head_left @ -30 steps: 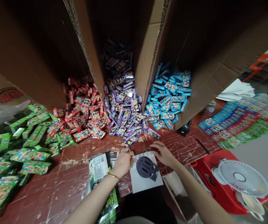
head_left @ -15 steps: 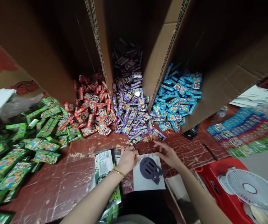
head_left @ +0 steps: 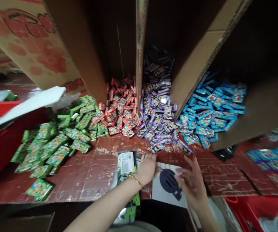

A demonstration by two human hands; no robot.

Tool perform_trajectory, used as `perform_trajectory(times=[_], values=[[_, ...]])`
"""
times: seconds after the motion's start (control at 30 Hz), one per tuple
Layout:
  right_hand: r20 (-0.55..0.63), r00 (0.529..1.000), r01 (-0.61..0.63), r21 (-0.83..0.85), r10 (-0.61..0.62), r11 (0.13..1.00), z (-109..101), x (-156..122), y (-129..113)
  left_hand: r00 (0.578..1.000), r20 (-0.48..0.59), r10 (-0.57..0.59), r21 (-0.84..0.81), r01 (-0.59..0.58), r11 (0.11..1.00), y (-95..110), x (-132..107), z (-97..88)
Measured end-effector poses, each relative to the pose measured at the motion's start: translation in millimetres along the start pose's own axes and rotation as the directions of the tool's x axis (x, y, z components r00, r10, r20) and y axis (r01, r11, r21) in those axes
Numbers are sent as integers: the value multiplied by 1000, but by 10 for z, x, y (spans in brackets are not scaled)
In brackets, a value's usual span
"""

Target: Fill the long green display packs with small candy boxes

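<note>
My left hand [head_left: 146,170], with a gold bracelet, rests palm down between a green and black printed packet [head_left: 126,163] and a white sheet [head_left: 157,188]. Its fingers point forward and its thumb reaches the sheet's upper left edge; the fingertips are partly hidden. On the sheet lies a flat, dark, round slotted piece [head_left: 166,179] with a squarish tab. Over the sheet's right side is my right hand [head_left: 192,180], slightly blurred, fingers apart and nothing visible in them. Its fingertips hover near the dark piece; contact cannot be made out.
Beyond my hands lie heaps of small packs: green [head_left: 56,141], red [head_left: 122,111], purple [head_left: 157,119] and blue [head_left: 209,112]. Tall cardboard walls [head_left: 197,64] divide them. A red bin [head_left: 5,138] stands left. At right are rows of coloured packs [head_left: 272,164] and a red surface [head_left: 252,209].
The view has swung left, so the heaps sit further right in it. My right hand has come in over the right part of the sheet. My left hand stays beside the sheet.
</note>
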State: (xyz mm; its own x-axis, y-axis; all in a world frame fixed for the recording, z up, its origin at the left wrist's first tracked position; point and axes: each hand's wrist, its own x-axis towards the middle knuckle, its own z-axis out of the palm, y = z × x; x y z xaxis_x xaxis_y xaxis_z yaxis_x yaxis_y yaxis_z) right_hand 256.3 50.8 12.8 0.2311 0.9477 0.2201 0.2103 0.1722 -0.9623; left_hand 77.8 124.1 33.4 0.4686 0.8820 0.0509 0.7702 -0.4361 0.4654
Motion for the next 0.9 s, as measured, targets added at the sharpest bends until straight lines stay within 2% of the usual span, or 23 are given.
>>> perform_trajectory(times=[0.1, 0.13, 0.2, 0.27, 0.33, 0.4, 0.5, 0.7, 0.8, 0.9], values=[[63, 995, 82, -109, -76, 991, 418, -335, -125, 987, -154, -46, -21, 43, 999, -154, -304, -275], [110, 989, 105, -93, -94, 990, 562, -411, -144, 972, -217, -92, -34, 86, 996, -266, -414, -351], [195, 975, 108, -11, -104, 994, 844, -487, -157, 912, -346, -221, -79, 206, 975, -558, -601, -436], [256, 963, 61, 74, -78, 995, 1098, -476, -148, 860, -407, -309, -136, 278, 951, -871, -713, -425], [303, 951, 17, 123, -54, 992, 1299, -425, -119, 842, -413, -347, -183, 297, 937, -1111, -748, -352], [344, 938, 5, 135, -52, 991, 1435, -386, -74, 832, -411, -373, -226, 303, 926, -1224, -740, -271], [333, 941, 8, 159, -61, 987, 1545, -400, 4, 822, -406, -399, -296, 295, 909, -1187, -735, -211], [249, 968, -4, 188, -44, 982, 1649, -498, 36, 879, -284, -384, -463, 225, 857, -965, -843, -292], [150, 987, 39, 125, -58, 991, 1545, -393, -110, 902, -219, -372, -579, 187, 793, -878, -924, -395], [2, 999, 50, 65, -51, 997, 1307, -163, -407, 926, -148, -348, -713, 143, 686, -739, -1001, -484]])
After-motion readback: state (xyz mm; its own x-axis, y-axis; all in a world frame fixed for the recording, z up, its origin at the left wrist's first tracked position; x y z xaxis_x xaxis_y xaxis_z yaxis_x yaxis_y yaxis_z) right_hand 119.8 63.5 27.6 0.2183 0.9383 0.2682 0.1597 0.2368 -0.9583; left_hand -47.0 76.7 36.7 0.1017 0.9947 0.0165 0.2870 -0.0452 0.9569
